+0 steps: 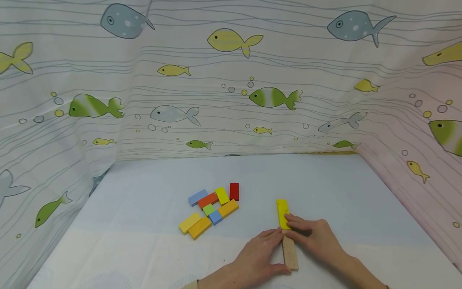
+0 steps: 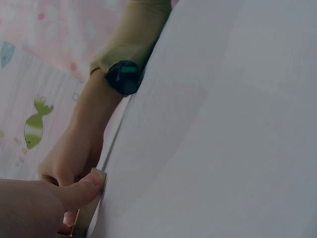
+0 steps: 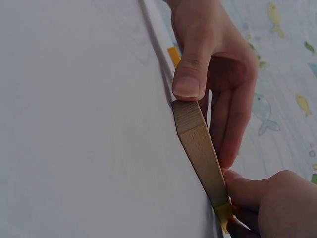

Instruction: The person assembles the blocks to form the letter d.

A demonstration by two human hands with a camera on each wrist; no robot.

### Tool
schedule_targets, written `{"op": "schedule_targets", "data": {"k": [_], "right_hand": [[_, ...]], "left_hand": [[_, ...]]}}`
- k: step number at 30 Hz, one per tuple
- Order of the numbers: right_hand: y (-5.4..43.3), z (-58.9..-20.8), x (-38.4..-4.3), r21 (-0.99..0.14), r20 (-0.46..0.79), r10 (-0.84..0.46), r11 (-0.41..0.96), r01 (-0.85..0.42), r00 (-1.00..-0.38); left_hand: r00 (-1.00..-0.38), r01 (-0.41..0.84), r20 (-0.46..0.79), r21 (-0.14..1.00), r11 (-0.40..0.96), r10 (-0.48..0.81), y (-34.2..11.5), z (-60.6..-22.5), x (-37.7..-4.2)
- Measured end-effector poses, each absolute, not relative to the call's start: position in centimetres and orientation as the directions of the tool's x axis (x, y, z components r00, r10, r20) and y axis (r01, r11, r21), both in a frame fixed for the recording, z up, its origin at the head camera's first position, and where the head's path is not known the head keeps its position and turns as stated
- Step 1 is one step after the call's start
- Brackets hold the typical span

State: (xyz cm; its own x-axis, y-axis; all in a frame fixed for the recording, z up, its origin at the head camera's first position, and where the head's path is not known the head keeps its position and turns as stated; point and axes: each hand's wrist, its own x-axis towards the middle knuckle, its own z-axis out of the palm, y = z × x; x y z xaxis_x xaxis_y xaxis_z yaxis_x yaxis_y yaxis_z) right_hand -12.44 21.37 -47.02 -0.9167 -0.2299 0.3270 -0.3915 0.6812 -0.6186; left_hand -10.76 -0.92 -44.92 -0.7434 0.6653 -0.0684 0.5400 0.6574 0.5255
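A plain wooden block [image 1: 290, 253] lies flat on the table, end to end with a yellow block [image 1: 283, 210] beyond it. My left hand [image 1: 258, 253] holds the wooden block lengthwise. Its thumb presses the near end, as the right wrist view shows on the wooden block [image 3: 200, 153], and its fingertips reach the far end. My right hand [image 1: 319, 239] is at the joint from the right. Its fingers rest on the yellow block's right side, and its thumb is by the joint. The right hand's fingers partly hide the yellow block [image 3: 224, 213] in the right wrist view.
Left of the hands lies a loose cluster of coloured blocks, among them a dark red block [image 1: 234, 192], an orange block [image 1: 200, 228], a small green block [image 1: 208, 209] and a blue block [image 1: 198, 197]. A fish-patterned cloth [image 1: 216, 88] stands around the table's back and sides.
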Motion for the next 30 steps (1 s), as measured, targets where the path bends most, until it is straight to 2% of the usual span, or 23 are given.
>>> {"op": "schedule_targets", "data": {"k": [9,15,25,30], "right_hand": [[21.4,-47.1,-12.4,-0.619,0.334,-0.208,0.687,-0.380,-0.919],[21.4,-47.2,-12.4,-0.632,0.338,-0.204,0.674,-0.382,-0.919],[21.3,-47.1,-12.5,-0.655,0.298,-0.192,0.672,-0.347,-0.935],[21.1,-47.0,-12.5,-0.676,0.277,-0.191,0.658,-0.333,-0.942]], "left_hand": [[-0.732,0.539,-0.100,0.521,0.662,0.674,-0.9,-44.6,-10.8],[-0.747,0.565,-0.011,0.516,0.644,0.665,-2.0,-43.8,-11.6],[-0.783,0.533,0.054,0.573,0.623,0.620,-5.7,-42.6,-13.8],[-0.804,0.477,0.035,0.633,0.610,0.593,-8.6,-41.9,-14.9]]}}
